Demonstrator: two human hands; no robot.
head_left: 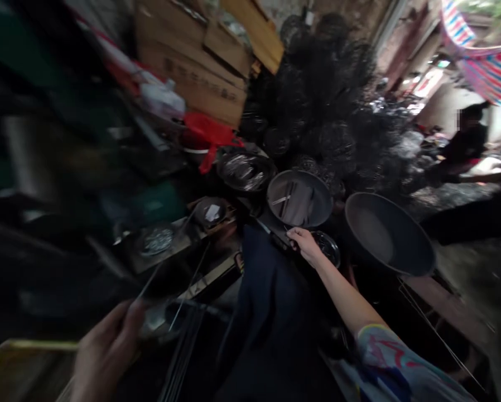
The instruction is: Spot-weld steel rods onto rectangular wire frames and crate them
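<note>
One rod (150,281) in the left hand (110,343), the right hand (304,244) by a pan (323,202)

Head view: the left hand, blurred, is at the lower left, thumb and fingers closed around the rod. The rod slants up and to the right from the grip, passing near some silvery bits (157,240); its far end is hard to make out. The right hand reaches forward, thumb and fingertips pressed together just below the pan's near edge. Whether they pinch anything, I cannot tell. Dark strips (298,205) lie in the pan. Just beside the right hand is a small bowl (338,252) with shiny contents; further right, a big pan (405,240) sits tilted.

Between the hands is dark cloth (267,312), and to its left a bundle of thin bars (182,354). A white scrap (212,213) lies in a black dish (201,209). Beyond are a red bag (208,137), a carton (192,67) and a dark heap (321,84), blurred. At the far right is another person (470,137), near a striped sheet (493,70).
</note>
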